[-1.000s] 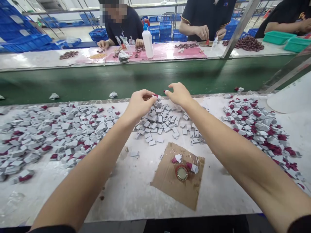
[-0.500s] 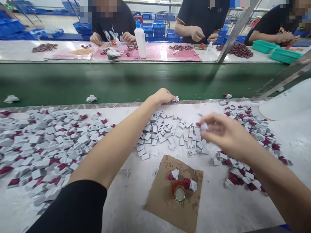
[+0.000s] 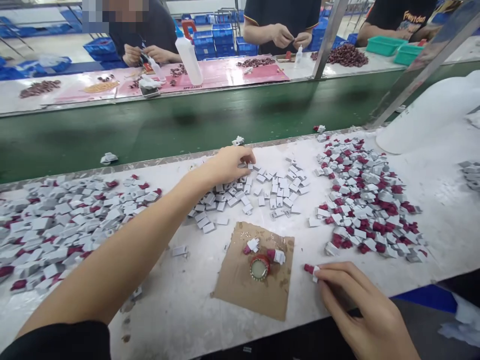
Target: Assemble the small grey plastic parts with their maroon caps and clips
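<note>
Seemingly picks at grey blocks [image 3: 261, 201] near desk's [image 3: 172, 305] far edge with half-curled left hand [image 3: 226, 166], hold unclear; pinches maroon-tipped piece [image 3: 309, 269] in right hand [image 3: 375, 314]; needs precision.

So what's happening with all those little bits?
The left hand is at the middle pile of pale pieces. The right hand pinches a maroon-and-white piece. A red bottle cap sits on the cardboard. Across the green strip, other people have their hands busy too.
</note>
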The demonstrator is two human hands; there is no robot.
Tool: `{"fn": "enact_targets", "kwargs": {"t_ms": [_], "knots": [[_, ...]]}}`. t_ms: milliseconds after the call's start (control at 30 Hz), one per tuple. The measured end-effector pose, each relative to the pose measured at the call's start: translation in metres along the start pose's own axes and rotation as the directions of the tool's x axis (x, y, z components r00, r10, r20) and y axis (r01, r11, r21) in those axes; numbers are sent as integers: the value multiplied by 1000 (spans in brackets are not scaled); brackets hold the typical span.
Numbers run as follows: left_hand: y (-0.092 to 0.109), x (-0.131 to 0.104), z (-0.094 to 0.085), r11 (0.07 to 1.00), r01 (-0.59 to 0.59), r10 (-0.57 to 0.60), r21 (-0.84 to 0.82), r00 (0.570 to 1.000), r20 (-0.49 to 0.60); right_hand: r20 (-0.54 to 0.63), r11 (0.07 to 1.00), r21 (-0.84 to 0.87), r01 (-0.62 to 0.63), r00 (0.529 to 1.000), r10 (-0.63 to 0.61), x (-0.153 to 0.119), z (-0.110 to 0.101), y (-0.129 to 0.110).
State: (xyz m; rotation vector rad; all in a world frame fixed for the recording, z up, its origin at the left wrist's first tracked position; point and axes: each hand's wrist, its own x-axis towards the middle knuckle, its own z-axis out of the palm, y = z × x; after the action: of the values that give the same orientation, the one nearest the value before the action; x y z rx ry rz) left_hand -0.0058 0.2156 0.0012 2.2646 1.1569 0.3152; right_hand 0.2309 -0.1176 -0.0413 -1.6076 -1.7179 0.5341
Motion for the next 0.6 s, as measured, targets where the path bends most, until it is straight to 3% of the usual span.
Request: {"fn": "enact_targets", "kwargs": {"t_ms": [167,267,300,367,433,467,600], "knots": [[14,-13,7,997,-5,-7,-75,989,-150,-65,966,241,-92,992,111,15,5,-21],[31,-41,3,932,29,-123,-362,963,-240,-28,929,354,-105,992,122,23,10,-33],[37,-52,2,852,75,-211,-518,955,-210,-9,923,373,-99,994,111,25,13,-36],[45,-72,5,584,192,-386,-788,920,-62,18,917,391,-77,997,77,28,18,-41],[49,-92,12,348,261,-488,-900,870,64,30,918,393,-54,998,46,31,24,-45],[49,-101,16,302,271,-511,-914,855,84,35,919,392,-45,999,34,33,26,-46],[48,-138,32,381,221,-482,-898,876,11,56,925,379,-23,998,2,37,32,-47]]}}
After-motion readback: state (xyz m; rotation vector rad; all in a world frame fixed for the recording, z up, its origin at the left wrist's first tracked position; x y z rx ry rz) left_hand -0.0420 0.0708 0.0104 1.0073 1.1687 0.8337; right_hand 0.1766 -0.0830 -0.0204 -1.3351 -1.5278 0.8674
